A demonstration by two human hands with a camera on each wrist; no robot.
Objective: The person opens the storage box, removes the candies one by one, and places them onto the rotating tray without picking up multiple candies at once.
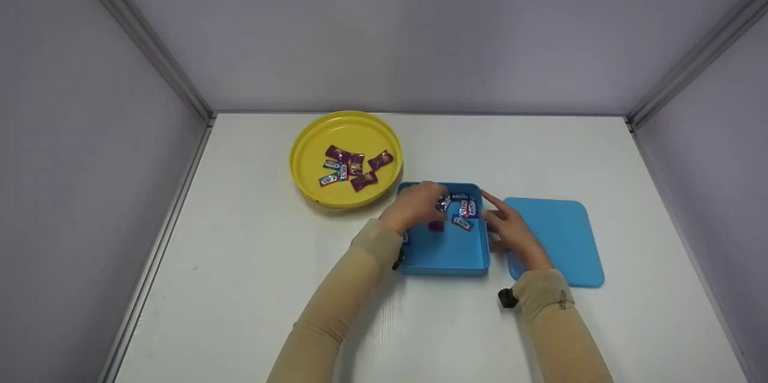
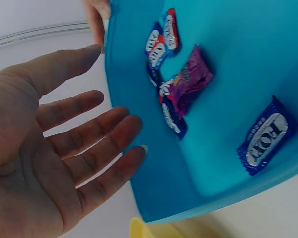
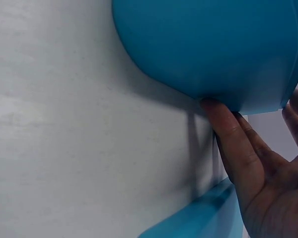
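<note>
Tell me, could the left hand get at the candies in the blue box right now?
Probably yes: the left hand hovers open over the lidless box, right beside the candies; the lid lies aside.

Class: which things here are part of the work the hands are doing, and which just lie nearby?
In the work: left hand, right hand, blue box, candies in box.
Lying nearby: blue lid, yellow plate, candies on plate.
</note>
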